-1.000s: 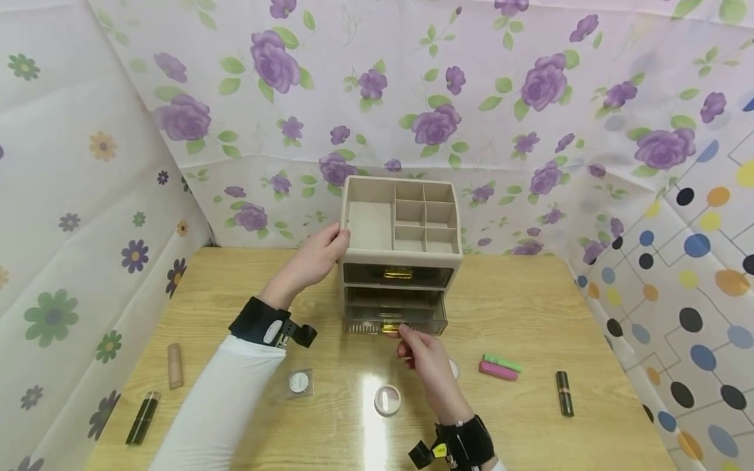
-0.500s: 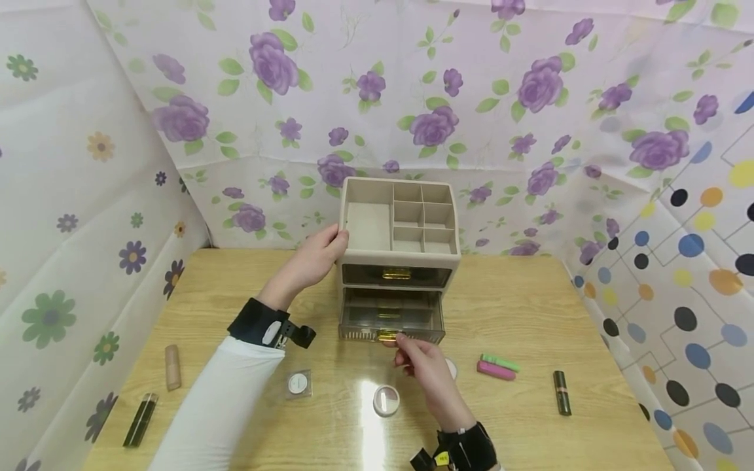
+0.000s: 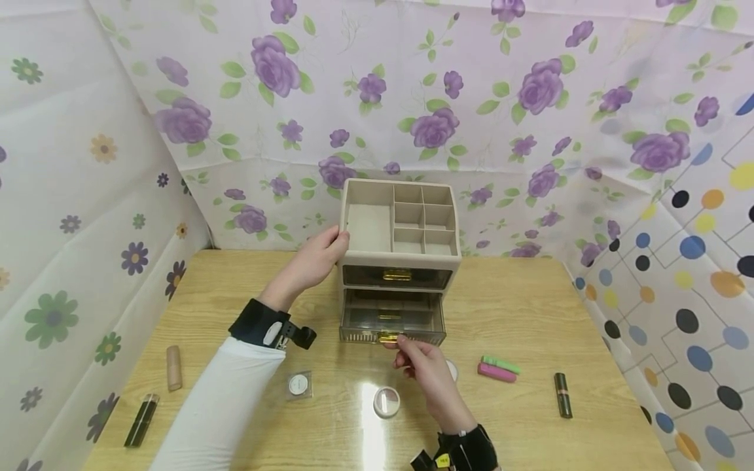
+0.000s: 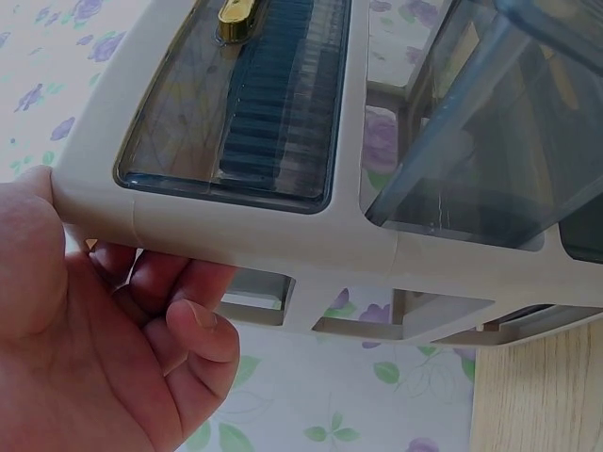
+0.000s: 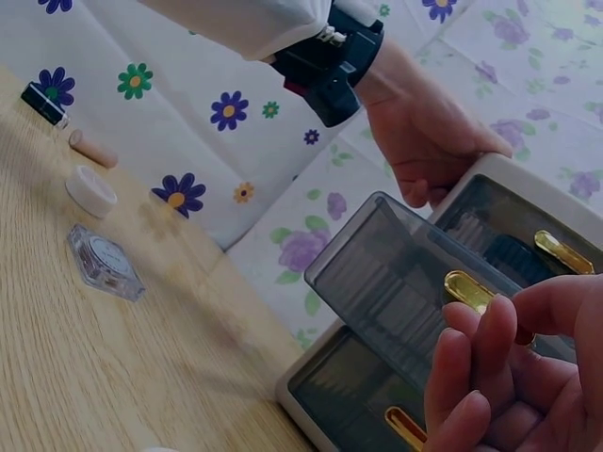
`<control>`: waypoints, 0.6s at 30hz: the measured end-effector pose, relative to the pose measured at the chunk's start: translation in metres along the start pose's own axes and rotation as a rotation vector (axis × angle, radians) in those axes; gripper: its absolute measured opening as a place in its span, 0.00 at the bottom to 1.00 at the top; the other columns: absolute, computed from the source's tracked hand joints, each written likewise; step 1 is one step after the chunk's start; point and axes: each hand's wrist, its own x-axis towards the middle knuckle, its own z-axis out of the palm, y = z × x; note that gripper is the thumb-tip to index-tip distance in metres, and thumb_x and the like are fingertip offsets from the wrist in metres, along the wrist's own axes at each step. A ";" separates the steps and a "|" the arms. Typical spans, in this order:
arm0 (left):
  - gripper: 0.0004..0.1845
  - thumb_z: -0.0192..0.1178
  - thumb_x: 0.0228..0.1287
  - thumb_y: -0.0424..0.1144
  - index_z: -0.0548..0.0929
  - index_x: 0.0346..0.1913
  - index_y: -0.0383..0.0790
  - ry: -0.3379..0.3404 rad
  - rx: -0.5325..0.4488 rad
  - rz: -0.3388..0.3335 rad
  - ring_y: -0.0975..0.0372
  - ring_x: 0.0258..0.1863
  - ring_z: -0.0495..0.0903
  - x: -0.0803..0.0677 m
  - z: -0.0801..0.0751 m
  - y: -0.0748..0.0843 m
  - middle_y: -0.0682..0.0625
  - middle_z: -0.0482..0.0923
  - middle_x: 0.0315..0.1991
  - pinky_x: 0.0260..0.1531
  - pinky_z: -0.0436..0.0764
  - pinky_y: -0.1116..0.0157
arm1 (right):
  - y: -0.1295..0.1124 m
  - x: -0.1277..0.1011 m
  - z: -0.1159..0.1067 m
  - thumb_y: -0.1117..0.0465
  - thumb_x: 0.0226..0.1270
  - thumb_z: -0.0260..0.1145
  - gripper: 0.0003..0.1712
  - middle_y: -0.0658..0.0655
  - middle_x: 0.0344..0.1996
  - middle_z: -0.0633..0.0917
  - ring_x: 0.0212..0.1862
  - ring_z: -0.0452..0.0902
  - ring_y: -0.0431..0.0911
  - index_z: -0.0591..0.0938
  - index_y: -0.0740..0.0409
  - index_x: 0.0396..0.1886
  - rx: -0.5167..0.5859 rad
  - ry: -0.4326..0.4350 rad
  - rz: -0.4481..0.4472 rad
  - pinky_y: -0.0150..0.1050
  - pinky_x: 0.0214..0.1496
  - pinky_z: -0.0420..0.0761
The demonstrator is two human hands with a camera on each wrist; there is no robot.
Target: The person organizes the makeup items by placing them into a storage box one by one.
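Right grip [image 3: 419,358] on smoky translucent drawer [image 3: 391,319]

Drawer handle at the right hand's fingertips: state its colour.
Shiny gold drawer handle, on a smoky translucent drawer; clearest in the right wrist view.

lower drawer [image 3: 391,319] drawn slightly further out of organizer [image 3: 399,255] by right hand [image 3: 425,367] at gold handle [image 3: 388,337].

Matt beige plastic organizer [image 3: 400,222], smoky translucent drawer [image 3: 391,320], glossy wooden table [image 3: 518,307].
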 end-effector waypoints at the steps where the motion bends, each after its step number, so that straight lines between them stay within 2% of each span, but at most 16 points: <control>1: 0.20 0.41 0.88 0.52 0.71 0.41 0.40 0.001 0.001 0.000 0.53 0.28 0.64 0.000 0.000 0.000 0.45 0.65 0.31 0.33 0.67 0.57 | 0.000 0.000 0.000 0.49 0.84 0.62 0.24 0.49 0.24 0.82 0.35 0.80 0.45 0.90 0.68 0.50 0.005 0.003 0.002 0.32 0.35 0.75; 7: 0.20 0.41 0.87 0.52 0.70 0.40 0.40 0.003 0.003 0.000 0.53 0.28 0.63 0.000 -0.001 -0.001 0.45 0.65 0.31 0.32 0.66 0.57 | 0.001 0.001 0.000 0.48 0.83 0.63 0.25 0.50 0.24 0.82 0.35 0.81 0.47 0.91 0.67 0.48 0.002 0.003 -0.003 0.33 0.36 0.76; 11: 0.19 0.42 0.87 0.51 0.71 0.40 0.41 0.009 0.007 0.003 0.53 0.28 0.64 0.000 -0.001 0.000 0.45 0.66 0.31 0.32 0.67 0.57 | 0.001 0.001 -0.007 0.48 0.82 0.64 0.25 0.52 0.28 0.85 0.38 0.83 0.47 0.89 0.68 0.49 -0.038 -0.026 0.001 0.39 0.43 0.80; 15: 0.20 0.42 0.87 0.52 0.71 0.40 0.41 0.006 0.008 0.000 0.53 0.28 0.64 0.000 0.000 0.001 0.45 0.66 0.31 0.32 0.66 0.57 | -0.002 -0.001 -0.030 0.47 0.83 0.63 0.26 0.58 0.37 0.88 0.44 0.84 0.47 0.88 0.66 0.56 -0.141 -0.111 0.011 0.46 0.52 0.82; 18: 0.19 0.42 0.87 0.52 0.71 0.40 0.41 0.001 0.008 -0.004 0.53 0.28 0.65 0.001 -0.001 0.001 0.45 0.66 0.31 0.32 0.66 0.57 | -0.004 -0.005 -0.057 0.48 0.84 0.62 0.26 0.64 0.44 0.88 0.47 0.84 0.48 0.86 0.65 0.61 -0.234 -0.173 0.007 0.45 0.51 0.83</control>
